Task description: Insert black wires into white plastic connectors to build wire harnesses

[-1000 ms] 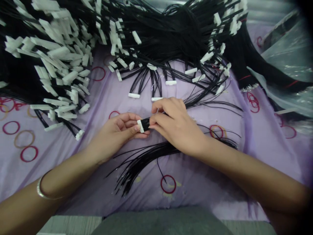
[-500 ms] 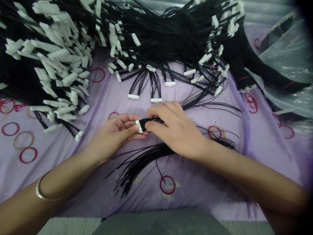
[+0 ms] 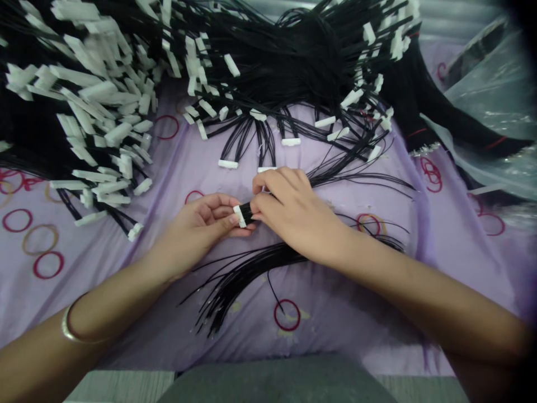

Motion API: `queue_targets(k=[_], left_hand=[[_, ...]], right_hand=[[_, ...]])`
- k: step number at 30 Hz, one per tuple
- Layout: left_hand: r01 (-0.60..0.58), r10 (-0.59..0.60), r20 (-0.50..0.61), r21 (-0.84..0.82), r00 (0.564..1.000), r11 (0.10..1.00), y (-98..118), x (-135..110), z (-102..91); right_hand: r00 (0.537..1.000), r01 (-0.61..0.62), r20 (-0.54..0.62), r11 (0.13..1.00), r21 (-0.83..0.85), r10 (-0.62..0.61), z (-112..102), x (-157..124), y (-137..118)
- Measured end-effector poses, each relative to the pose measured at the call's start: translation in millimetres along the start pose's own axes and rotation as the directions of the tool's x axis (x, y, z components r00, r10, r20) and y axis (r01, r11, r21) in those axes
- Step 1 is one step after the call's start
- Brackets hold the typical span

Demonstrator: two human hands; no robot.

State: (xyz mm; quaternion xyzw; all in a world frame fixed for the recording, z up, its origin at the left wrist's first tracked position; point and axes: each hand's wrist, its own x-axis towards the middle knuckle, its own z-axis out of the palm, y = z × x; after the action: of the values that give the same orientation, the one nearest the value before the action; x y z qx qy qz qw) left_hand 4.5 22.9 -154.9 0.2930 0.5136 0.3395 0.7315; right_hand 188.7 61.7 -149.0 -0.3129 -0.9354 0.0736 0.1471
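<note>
My left hand (image 3: 201,226) pinches a small white connector (image 3: 240,216) between thumb and fingers, palm turned up. My right hand (image 3: 293,215) is closed on the thin black wires (image 3: 247,211) that run into that connector, fingertips pressed right against it. Those wires trail off to the right under my right hand (image 3: 361,179). A loose bundle of black wires (image 3: 235,280) with bare ends lies on the purple cloth (image 3: 335,313) just below both hands.
Big heaps of black wire harnesses with white connectors (image 3: 96,112) fill the left and far side, another heap (image 3: 310,61) at the top middle. A clear plastic bag (image 3: 490,106) lies at the right. A silver bracelet (image 3: 69,330) is on my left wrist.
My right hand slid its fingers along the wires toward the connector and back against it; the left hand has stayed put with the connector.
</note>
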Motion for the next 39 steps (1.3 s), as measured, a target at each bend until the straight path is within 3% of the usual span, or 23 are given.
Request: queue_targets(k=[6,10,13,18,24,33,39], left_hand=[[-0.015,0.015,-0.020,0.012,1.000,1.000,-0.5,-1.3,1.6],[-0.017,0.017,-0.016,0.005,1.000,1.000,-0.8,-0.7,-0.1],[-0.034,0.034,0.002,-0.020,0.999,0.999,-1.1,0.1,-1.4],[-0.030,0.031,0.002,-0.029,1.000,0.999,-1.5,-0.3,-2.1],[-0.021,0.021,-0.003,-0.001,1.000,1.000,-0.9,-0.7,-0.1],[-0.025,0.027,0.021,-0.072,0.999,0.997,-2.4,1.9,-3.2],[-0.023,0.025,0.030,-0.068,0.999,0.997,-3.5,2.0,-4.2]], right_hand=[[1.000,-0.019,-0.020,0.990,-0.137,0.016,-16.4,-1.3,-3.6],[0.989,-0.078,-0.127,0.995,-0.059,0.070,-30.2,-4.4,-10.2],[0.988,-0.063,-0.139,0.998,0.007,0.063,-26.7,-6.2,-17.4],[0.991,-0.080,-0.114,0.995,-0.068,0.072,-14.3,-7.9,-24.0],[0.957,-0.078,-0.278,0.997,0.024,0.081,-23.8,-8.2,-27.5],[0.991,-0.130,-0.025,0.991,0.022,0.130,3.5,-10.2,-19.4],[0.991,-0.127,-0.043,0.992,0.013,0.127,6.0,-8.1,-17.6]])
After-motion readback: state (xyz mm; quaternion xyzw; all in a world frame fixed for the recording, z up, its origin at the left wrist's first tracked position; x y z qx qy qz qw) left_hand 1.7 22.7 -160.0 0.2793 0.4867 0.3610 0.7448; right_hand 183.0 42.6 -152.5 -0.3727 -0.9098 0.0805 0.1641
